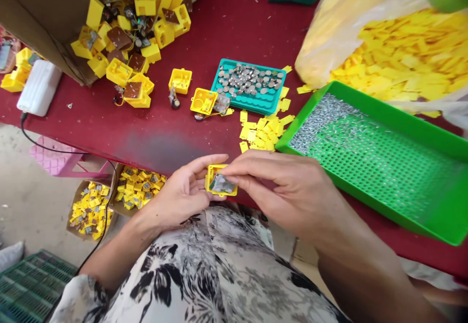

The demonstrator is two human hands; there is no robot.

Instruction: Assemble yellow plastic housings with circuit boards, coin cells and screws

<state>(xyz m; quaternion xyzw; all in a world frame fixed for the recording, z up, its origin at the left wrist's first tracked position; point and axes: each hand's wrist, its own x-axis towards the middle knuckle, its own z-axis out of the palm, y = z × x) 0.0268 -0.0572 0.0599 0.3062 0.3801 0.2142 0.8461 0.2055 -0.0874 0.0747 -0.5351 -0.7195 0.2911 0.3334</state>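
While the red table point(234, 25) overlooks grey floor point(22, 181), the left grip point(183, 186) pinches a yellow case point(209, 179), the right grip point(280, 184) its board point(220, 184).

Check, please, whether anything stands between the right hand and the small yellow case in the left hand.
Nothing visible does: the right hand has its fingertips at the grey piece in the open yellow case, which the left hand holds.

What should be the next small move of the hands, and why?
Perhaps the right hand should gently press the grey piece further into the yellow case: it is touching that piece, which covers only part of the open case, and the left hand supports the case.
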